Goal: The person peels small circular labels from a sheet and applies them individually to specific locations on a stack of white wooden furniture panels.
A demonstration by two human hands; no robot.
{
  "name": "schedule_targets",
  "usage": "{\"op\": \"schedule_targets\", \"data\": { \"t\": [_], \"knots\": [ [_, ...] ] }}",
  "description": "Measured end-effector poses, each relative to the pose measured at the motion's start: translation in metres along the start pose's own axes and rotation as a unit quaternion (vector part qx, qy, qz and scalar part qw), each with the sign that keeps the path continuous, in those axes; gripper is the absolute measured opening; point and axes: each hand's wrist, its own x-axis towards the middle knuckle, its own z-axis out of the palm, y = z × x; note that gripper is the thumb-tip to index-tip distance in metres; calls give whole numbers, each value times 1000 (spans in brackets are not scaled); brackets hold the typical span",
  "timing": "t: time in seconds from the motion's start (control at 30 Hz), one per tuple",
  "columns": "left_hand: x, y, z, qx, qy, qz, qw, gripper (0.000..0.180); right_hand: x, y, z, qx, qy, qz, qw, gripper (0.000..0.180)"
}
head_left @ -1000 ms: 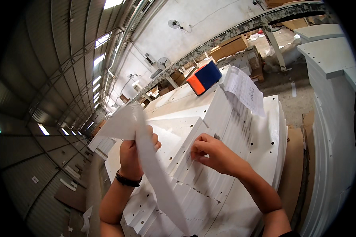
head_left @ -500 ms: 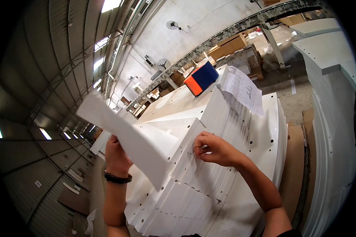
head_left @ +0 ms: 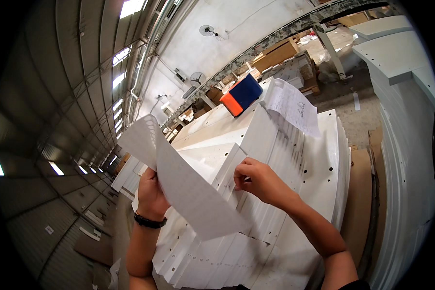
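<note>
Now lifted clear of the pile: a long white board (head_left: pixel 188 188), gripped by the left hand (head_left: pixel 152 193) near its middle and tilted up to the left, swung further off the stack of white panels (head_left: pixel 275 203) than half a second ago. Resting on the edge of an upright panel in that stack, the right hand (head_left: pixel 261 181), fingers curled and pinching it. Beyond, an orange and blue box (head_left: pixel 240 95) and a sheet of paper (head_left: pixel 292 106) on top.
</note>
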Motion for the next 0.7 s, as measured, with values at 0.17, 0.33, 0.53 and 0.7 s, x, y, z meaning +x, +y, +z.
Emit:
{"op": "schedule_targets", "data": {
  "t": [0.17,0.33,0.53,0.7],
  "knots": [
    [4,-5,12,28,102,1,994,19,-2,7,-8,96,-49,58,992,15],
    [1,1,-1,1,-1,1,1000,15,-7,5,2,116,-39,47,991,14],
    [2,1,1,-9,9,5,1000,13,-11,-7,12,-11,14,-16,1000,13],
    [-3,-7,8,12,-12,-2,1000,13,-10,-7,15,-44,41,28,998,13]
  ]
}}
